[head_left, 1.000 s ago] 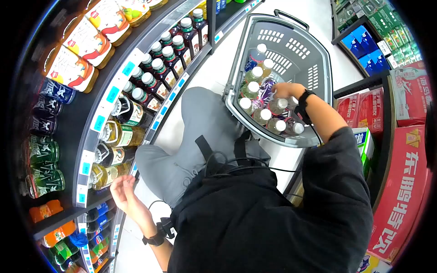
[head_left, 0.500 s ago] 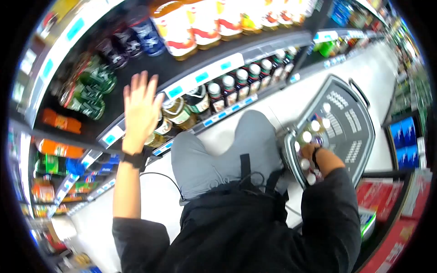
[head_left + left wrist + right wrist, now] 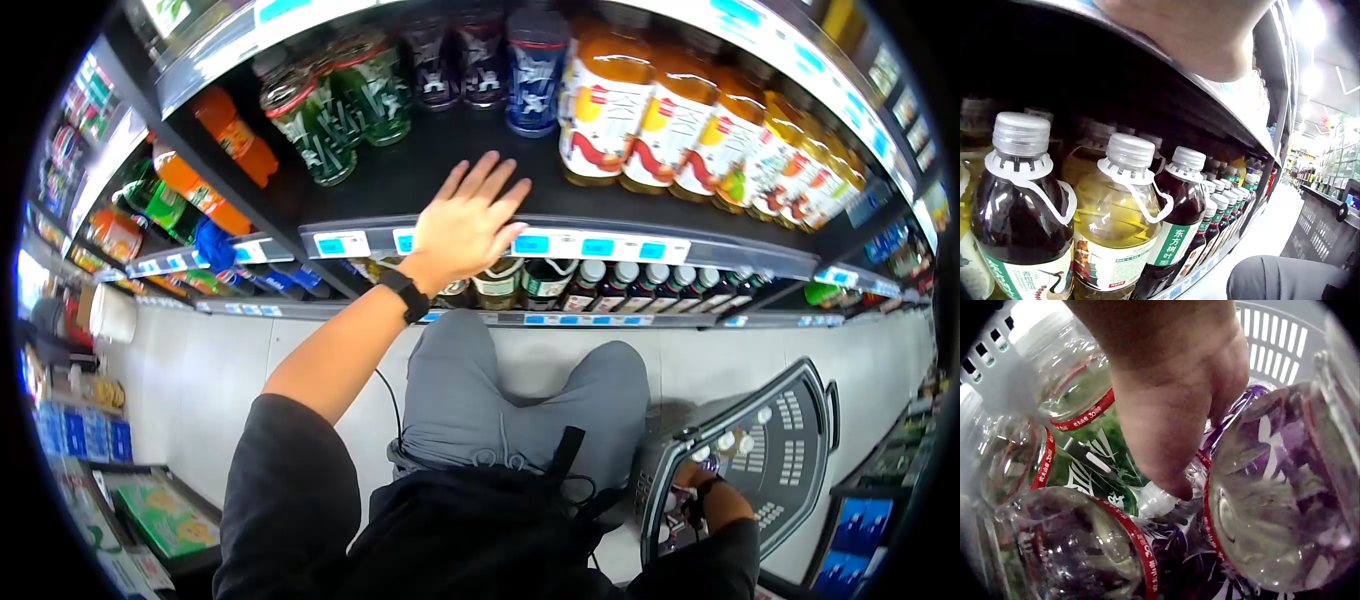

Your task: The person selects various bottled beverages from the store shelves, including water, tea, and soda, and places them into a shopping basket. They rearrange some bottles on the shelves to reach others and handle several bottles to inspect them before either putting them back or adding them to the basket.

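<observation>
My left hand (image 3: 465, 228) is at the shelf's front edge, palm down with fingers spread toward the dark shelf board. Green-labelled bottles (image 3: 370, 95) and a blue-labelled bottle (image 3: 535, 75) stand behind its fingertips. My right hand (image 3: 1169, 419) reaches down into the grey basket (image 3: 785, 415) among several clear-topped bottles. Its thumb side is right at a clear cap (image 3: 1157, 501), and a purple-wrapped bottle (image 3: 1250, 400) shows beside its fingers. The fingertips are hidden, so I cannot tell whether they grip a bottle. Bottles with red neck bands (image 3: 1285, 487) surround that hand.
Amber juice bottles (image 3: 605, 110) line the shelf to the left hand's right. Below it, large handled tea bottles (image 3: 1125, 215) and dark bottles (image 3: 622, 285) fill the lower shelf. Orange soda bottles (image 3: 235, 135) stand beyond a shelf divider. Knees (image 3: 605, 390) lie between shelf and basket.
My left hand has risen from beside the lower bottles, opened out, and moved right to the shelf edge. The view has turned toward the shelf. My right hand has stayed inside the basket.
</observation>
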Motion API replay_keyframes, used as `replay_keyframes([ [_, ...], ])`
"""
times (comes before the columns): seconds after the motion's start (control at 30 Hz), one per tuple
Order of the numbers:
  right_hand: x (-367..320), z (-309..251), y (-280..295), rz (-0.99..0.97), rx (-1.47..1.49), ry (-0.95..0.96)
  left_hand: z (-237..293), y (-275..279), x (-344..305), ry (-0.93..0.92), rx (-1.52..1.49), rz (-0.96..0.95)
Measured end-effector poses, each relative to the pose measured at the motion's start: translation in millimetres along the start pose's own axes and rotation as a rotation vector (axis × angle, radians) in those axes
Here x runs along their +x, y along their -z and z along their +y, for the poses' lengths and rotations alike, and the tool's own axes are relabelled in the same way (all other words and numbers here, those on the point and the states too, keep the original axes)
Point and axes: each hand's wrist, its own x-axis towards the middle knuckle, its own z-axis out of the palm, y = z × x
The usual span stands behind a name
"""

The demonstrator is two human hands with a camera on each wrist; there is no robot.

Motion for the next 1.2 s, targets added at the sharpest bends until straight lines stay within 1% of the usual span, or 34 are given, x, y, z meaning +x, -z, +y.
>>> replay_keyframes([
  [0.03,-20.1,-24.6,28.0,-0.08,-0.019,0.008,0.1,0.7,-0.5,0.0,-0.001,0.001],
  [0.07,-36.1,-23.7,35.3,-0.086,-0.041,0.028,-0.3,0.3,-1.5,-0.007,-0.012,0.021],
  [0.1,-48.7,-19.4,34.9,-0.005,0.126,0.12,-1.3,-0.3,-1.7,-0.009,-0.014,0.026],
  [0.17,-49.9,-13.7,40.5,0.141,0.468,0.312,-2.6,-2.0,-2.9,-0.012,-0.028,0.044],
  [0.2,-56.0,-15.8,51.0,0.146,0.509,0.312,-3.4,-2.5,-3.3,-0.019,-0.028,0.059],
  [0.3,-59.5,-27.4,75.3,0.118,0.541,0.257,-3.6,-3.7,-3.9,-0.023,-0.038,0.093],
  [0.37,-61.5,-37.0,88.2,0.116,0.557,0.255,-2.9,-2.7,-4.2,-0.025,-0.026,0.113],
  [0.53,-60.5,-61.4,122.6,0.101,0.582,0.267,-3.6,-2.3,-6.0,-0.02,-0.022,0.145],
  [0.73,-63.4,-78.8,145.2,0.104,0.578,0.311,-3.2,-4.6,-7.4,-0.008,-0.019,0.141],
  [0.9,-74.8,-82.6,152.6,0.117,0.592,0.368,-2.2,0.1,-5.9,0.003,-0.022,0.113],
  [1.2,-132.9,-80.7,143.7,0.181,0.657,0.491,0.4,3.1,0.3,0.021,-0.013,0.02],
])
